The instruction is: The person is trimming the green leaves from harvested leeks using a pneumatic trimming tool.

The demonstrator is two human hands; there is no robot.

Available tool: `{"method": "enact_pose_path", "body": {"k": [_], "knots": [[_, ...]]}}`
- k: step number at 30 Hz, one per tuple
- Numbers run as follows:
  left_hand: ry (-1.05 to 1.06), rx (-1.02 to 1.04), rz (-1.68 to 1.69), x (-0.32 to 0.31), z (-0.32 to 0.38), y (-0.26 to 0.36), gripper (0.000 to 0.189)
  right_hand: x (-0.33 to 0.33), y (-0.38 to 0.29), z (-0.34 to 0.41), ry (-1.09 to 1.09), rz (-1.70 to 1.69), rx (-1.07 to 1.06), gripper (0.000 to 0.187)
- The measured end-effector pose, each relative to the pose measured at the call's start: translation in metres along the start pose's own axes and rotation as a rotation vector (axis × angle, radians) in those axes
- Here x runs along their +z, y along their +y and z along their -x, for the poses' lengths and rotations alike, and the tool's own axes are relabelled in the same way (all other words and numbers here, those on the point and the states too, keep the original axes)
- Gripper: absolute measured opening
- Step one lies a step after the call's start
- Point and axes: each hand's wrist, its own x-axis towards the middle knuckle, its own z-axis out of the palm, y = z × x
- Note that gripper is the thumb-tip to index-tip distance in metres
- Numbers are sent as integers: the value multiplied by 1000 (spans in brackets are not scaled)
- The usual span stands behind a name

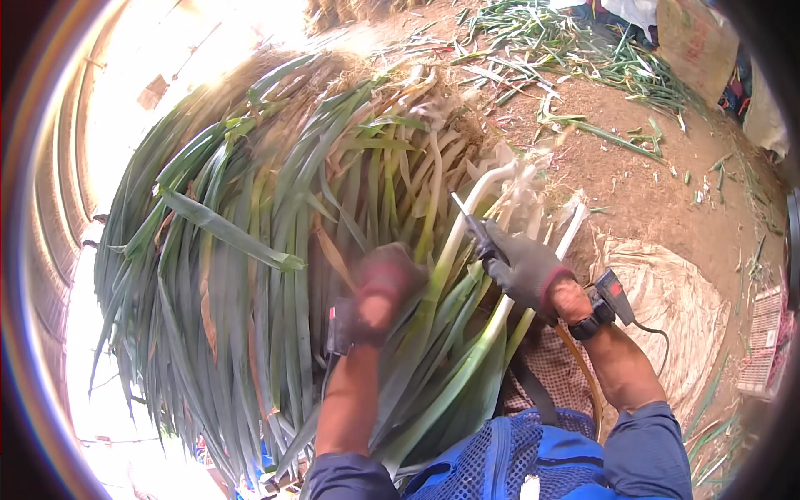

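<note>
A large heap of leeks (275, 206) lies in front of me, its long green leaves hanging towards me and its roots at the far side. My left hand (390, 272), in a dark glove with a red cuff, is blurred over the leaves; whether its curled fingers hold any is unclear. My right hand (522, 269), gloved too, is closed round a black air blow gun (482, 239) with a thin pale nozzle pointing up and left. Beside the nozzle a leek with a thick white stem (478, 194) slants across the near edge of the heap.
Cut green leaf scraps (562, 44) litter the earth floor at the back. Pale sacks (697, 50) stand at the top right. A crumpled cloth (662, 300) lies right of me, near a plastic crate (762, 340). A brown hose (581, 375) runs past my right wrist.
</note>
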Motion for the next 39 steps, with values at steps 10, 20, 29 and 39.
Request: {"method": "enact_pose_path", "body": {"k": [10, 20, 29, 39], "knots": [[-45, 121, 190, 23, 21, -11, 45, -18, 20, 64, 88, -197, -93, 62], [89, 195, 673, 55, 58, -11, 31, -19, 28, 101, 13, -402, -8, 65], [154, 356, 245, 71, 75, 15, 29, -30, 48, 134, 187, -357, 259, 61], [5, 529, 124, 60, 83, 34, 27, -32, 45, 114, 21, -419, 116, 64]]}}
